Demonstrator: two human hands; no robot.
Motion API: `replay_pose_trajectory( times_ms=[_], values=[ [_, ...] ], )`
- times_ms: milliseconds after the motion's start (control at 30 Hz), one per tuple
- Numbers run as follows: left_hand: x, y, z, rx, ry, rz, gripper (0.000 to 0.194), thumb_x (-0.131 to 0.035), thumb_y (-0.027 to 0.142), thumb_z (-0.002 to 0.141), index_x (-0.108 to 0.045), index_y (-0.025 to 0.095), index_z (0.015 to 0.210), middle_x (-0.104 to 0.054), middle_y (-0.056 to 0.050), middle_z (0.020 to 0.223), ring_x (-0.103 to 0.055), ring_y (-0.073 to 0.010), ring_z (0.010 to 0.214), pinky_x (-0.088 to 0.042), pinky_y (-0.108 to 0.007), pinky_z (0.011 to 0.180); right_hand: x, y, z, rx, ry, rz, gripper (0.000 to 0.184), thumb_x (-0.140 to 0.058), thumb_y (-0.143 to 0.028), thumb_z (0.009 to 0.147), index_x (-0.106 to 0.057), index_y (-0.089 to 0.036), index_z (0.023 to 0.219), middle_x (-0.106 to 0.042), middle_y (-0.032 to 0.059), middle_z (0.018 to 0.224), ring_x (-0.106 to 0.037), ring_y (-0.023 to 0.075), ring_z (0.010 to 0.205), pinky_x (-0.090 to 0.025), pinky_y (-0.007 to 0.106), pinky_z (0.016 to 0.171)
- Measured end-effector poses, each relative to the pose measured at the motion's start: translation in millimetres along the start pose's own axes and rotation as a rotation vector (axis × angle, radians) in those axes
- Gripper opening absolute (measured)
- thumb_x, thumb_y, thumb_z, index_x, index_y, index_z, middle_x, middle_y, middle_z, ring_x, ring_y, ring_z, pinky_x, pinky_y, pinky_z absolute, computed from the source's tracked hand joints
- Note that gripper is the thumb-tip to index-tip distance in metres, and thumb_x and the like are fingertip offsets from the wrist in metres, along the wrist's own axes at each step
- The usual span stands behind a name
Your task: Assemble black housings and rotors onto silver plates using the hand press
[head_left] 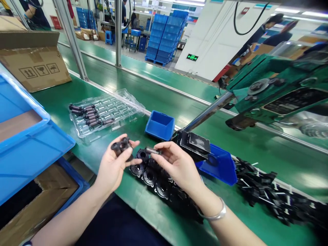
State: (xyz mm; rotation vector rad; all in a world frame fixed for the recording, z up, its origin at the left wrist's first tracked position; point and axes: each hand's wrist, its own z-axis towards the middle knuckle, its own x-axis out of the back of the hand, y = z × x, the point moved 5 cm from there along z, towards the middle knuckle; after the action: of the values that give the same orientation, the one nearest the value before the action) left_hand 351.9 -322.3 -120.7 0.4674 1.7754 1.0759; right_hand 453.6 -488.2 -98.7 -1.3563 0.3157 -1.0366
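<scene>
In my left hand [115,164] I hold several small dark cylindrical parts [120,147], bunched between thumb and fingers. My right hand [176,164] pinches one dark metallic cylinder [151,150] by its end, lying nearly level. Both hands are above a cluster of round black plastic housings [150,176] with open centres, set close together on the green table. Part of that cluster is hidden under my right hand and wrist. Beyond my left hand, a clear plastic tray [110,106] holds several more brownish cylinders [92,116] at its left end.
A small blue bin [160,124] stands behind the hands, and another blue bin [220,165] sits at the right. The green press machine [276,85] overhangs the right side. Black parts with white pins [271,191] are heaped there. Blue crates [30,150] and a cardboard box [36,65] flank the left.
</scene>
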Motion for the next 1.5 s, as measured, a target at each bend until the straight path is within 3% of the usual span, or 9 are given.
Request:
replay_pose_trajectory(
  times_ms=[167, 400, 500, 667, 833, 967, 1133, 1300, 1500],
  values=[
    [16.7, 14.9, 8.4, -0.100, 0.059, 0.106, 0.041, -0.078, 0.030, 0.089, -0.058, 0.023, 0.125, -0.063, -0.012, 0.139, -0.053, -0.0357, 0.140, -0.069, -0.038, 0.078, -5.0, 0.7, 17.1, 0.267, -0.125, -0.449, 0.019, -0.061, -0.026, 0.100, -0.067, -0.019, 0.117, -0.074, 0.0095, 0.112, -0.070, 0.0236, 0.102, -0.062, 0.044, 0.093],
    [17.7, 3.8, 2.0, -0.049, -0.009, 0.187, 0.038, -0.076, 0.035, 0.091, -0.059, 0.023, 0.123, -0.069, -0.007, 0.123, -0.065, -0.0318, 0.125, -0.069, -0.040, 0.080, -22.1, -7.5, 16.0, 0.380, -0.390, -0.517, 0.053, -0.056, -0.019, 0.102, -0.042, -0.016, 0.153, -0.059, 0.0171, 0.141, -0.058, 0.0264, 0.128, -0.056, 0.049, 0.107],
    [10.8, -1.7, -1.1, -0.003, -0.068, 0.195, 0.048, -0.078, 0.033, 0.088, -0.054, 0.025, 0.128, -0.069, -0.005, 0.112, -0.071, -0.0271, 0.111, -0.069, -0.042, 0.081, -14.9, -20.9, 17.1, 0.309, -0.345, -0.355, 0.065, -0.062, -0.025, 0.099, -0.034, -0.022, 0.157, -0.054, 0.0144, 0.146, -0.060, 0.0227, 0.127, -0.055, 0.044, 0.109],
    [-3.4, -8.6, -6.7, 0.011, -0.212, 0.286, 0.045, -0.076, 0.032, 0.089, -0.055, 0.026, 0.128, -0.068, -0.003, 0.109, -0.072, -0.0220, 0.104, -0.066, -0.039, 0.090, -18.8, -33.4, 16.7, 0.301, -0.271, -0.129, 0.023, -0.065, -0.029, 0.100, -0.065, -0.023, 0.122, -0.071, 0.0068, 0.115, -0.069, 0.0172, 0.104, -0.060, 0.032, 0.093],
    [8.5, 6.5, 0.6, -0.103, -0.070, 0.340, 0.032, -0.070, 0.037, 0.094, -0.055, 0.024, 0.119, -0.068, -0.003, 0.102, -0.072, -0.0249, 0.110, -0.067, -0.040, 0.088, -6.6, -5.6, 13.1, 0.003, 0.068, 0.101, 0.028, -0.062, -0.038, 0.101, -0.063, -0.020, 0.122, -0.074, 0.0070, 0.103, -0.074, 0.0165, 0.081, -0.064, 0.032, 0.076],
    [24.2, 22.8, 7.9, -0.219, 0.080, 0.339, 0.034, -0.068, 0.040, 0.095, -0.054, 0.026, 0.122, -0.065, -0.002, 0.108, -0.072, -0.0249, 0.112, -0.066, -0.042, 0.090, -24.1, 1.4, -3.7, 0.142, -0.116, -0.172, 0.026, -0.066, -0.032, 0.098, -0.066, -0.021, 0.122, -0.074, 0.0090, 0.113, -0.073, 0.0215, 0.101, -0.064, 0.038, 0.091],
    [23.1, 18.7, 5.7, -0.185, 0.008, 0.445, 0.044, -0.064, 0.041, 0.097, -0.053, 0.026, 0.137, -0.064, -0.004, 0.108, -0.069, -0.0244, 0.114, -0.065, -0.042, 0.092, -39.3, -10.9, -16.0, 0.429, -0.311, -0.437, 0.034, -0.057, -0.027, 0.103, -0.056, -0.020, 0.136, -0.069, 0.0124, 0.127, -0.065, 0.0252, 0.118, -0.057, 0.048, 0.104],
    [7.0, 7.1, -6.4, -0.227, -0.228, 0.766, 0.060, -0.067, 0.034, 0.095, -0.046, 0.033, 0.151, -0.067, -0.005, 0.111, -0.071, -0.0219, 0.099, -0.063, -0.036, 0.085, -12.9, -27.3, -4.6, 0.275, -0.196, -0.283, 0.060, -0.065, -0.039, 0.099, -0.040, -0.026, 0.152, -0.060, 0.0127, 0.139, -0.066, 0.0220, 0.113, -0.059, 0.042, 0.101],
    [-13.3, 3.4, -11.8, -0.301, -0.366, 0.928, 0.051, -0.069, 0.032, 0.094, -0.050, 0.028, 0.141, -0.073, -0.004, 0.111, -0.072, -0.0210, 0.098, -0.058, -0.033, 0.087, -1.9, -32.5, -13.1, 0.275, -0.088, -0.124, 0.020, -0.062, -0.028, 0.101, -0.065, -0.025, 0.121, -0.072, 0.0057, 0.112, -0.070, 0.0169, 0.105, -0.059, 0.032, 0.094]
  ],
)
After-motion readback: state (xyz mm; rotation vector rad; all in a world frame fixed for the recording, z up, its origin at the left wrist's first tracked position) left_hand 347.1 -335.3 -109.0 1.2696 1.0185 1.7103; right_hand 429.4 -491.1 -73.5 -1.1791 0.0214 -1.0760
